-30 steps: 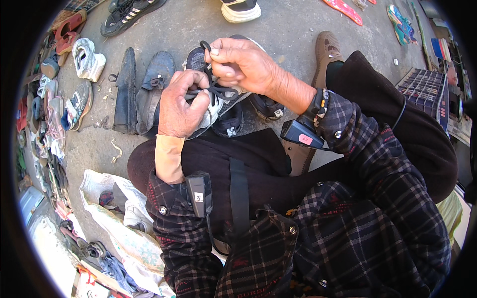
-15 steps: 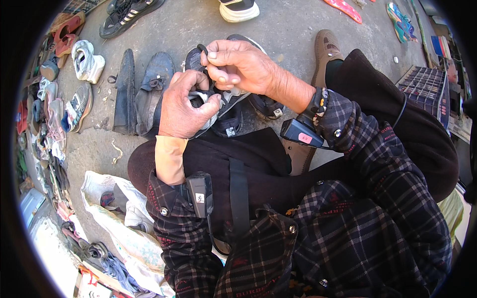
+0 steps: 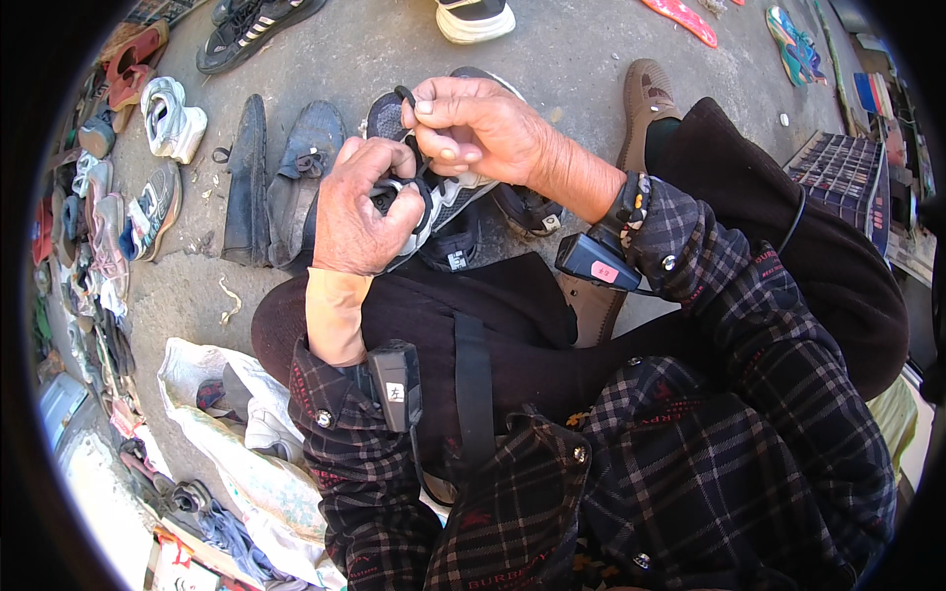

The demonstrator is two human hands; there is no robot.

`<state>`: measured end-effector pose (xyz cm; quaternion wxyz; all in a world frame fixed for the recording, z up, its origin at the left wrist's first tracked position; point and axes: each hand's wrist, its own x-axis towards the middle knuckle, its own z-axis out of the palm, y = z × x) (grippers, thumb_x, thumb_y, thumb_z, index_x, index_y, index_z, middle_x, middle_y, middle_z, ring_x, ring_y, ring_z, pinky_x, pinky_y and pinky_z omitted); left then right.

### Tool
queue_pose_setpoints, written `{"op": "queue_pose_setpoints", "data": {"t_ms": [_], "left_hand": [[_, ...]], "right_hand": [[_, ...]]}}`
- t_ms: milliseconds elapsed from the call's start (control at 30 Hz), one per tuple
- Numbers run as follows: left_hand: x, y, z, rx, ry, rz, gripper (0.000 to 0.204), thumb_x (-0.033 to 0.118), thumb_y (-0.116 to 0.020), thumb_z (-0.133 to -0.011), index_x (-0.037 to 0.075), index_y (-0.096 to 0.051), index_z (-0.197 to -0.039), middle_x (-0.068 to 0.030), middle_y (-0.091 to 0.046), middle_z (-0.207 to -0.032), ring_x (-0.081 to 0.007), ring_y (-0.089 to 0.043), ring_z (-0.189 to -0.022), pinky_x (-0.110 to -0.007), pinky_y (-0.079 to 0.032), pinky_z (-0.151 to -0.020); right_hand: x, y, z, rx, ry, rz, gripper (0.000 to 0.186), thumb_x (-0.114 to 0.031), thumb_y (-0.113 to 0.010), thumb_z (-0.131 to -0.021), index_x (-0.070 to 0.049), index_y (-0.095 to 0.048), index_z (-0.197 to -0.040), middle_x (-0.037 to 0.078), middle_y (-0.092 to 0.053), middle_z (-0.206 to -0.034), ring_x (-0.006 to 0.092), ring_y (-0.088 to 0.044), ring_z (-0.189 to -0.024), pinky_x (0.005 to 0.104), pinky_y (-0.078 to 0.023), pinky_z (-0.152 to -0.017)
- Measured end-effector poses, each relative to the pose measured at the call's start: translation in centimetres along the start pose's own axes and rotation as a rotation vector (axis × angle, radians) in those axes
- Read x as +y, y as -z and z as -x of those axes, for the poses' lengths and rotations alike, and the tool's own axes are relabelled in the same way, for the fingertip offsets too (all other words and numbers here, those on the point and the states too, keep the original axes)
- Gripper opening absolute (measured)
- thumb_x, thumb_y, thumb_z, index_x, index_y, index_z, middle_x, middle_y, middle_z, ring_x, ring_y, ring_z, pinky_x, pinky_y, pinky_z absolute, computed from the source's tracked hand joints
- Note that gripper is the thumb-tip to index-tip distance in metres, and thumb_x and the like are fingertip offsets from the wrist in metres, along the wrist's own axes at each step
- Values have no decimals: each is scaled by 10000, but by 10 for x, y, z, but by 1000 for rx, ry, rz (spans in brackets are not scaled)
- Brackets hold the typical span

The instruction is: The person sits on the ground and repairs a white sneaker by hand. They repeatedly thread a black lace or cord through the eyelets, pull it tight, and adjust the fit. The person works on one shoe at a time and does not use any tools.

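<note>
A dark grey sneaker point(image 3: 451, 200) with white trim lies in front of me, largely hidden by my hands. Its black shoelace point(image 3: 405, 96) runs up between them. My right hand point(image 3: 488, 130) pinches the lace near its upper loop with thumb and forefinger. Lower on the left, my left hand point(image 3: 357, 215) is curled at the shoe's opening, its bent forefinger against the lace and its thumb over the shoe. How the left fingertips grip is partly covered. Below the sneaker shows another black shoe point(image 3: 532, 210).
Two worn dark flat shoes point(image 3: 248, 182) stand left of my hands. A white sneaker point(image 3: 172, 118) and a multicoloured sneaker point(image 3: 155, 212) lie beyond them, beside a long heap of shoes. An open white sack point(image 3: 212, 448) holds shoes near my left forearm. A plastic crate point(image 3: 838, 172) stands at right.
My left thumb has drawn slightly in toward the palm and to the left. My right hand has barely moved and still pinches the shoelace.
</note>
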<state>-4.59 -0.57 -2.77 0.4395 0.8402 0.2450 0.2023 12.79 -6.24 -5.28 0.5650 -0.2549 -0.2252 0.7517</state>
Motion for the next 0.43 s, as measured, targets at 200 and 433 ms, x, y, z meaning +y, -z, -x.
{"op": "queue_pose_setpoints", "data": {"t_ms": [200, 433], "left_hand": [[2, -6, -2, 93, -35, -13, 125, -8, -527, -597, 5, -502, -719, -74, -520, -703, -217, -482, -667, -290, -421, -642], [-2, -7, -2, 111, 150, 24, 97, 19, -540, -604, 22, -519, -699, -111, -523, -686, -200, -499, -659, -303, -430, -628]], "right_hand": [[1, -1, 0, 0, -7, 31, 177, -163, -449, -926, -5, -526, -953, 31, -470, -599, 74, -353, -448, 233, -320, -461], [3, -2, -2, -12, 24, 26, 184, -171, -458, -924, -11, -526, -983, 50, -505, -654, 81, -391, -482, 237, -351, -504]]}}
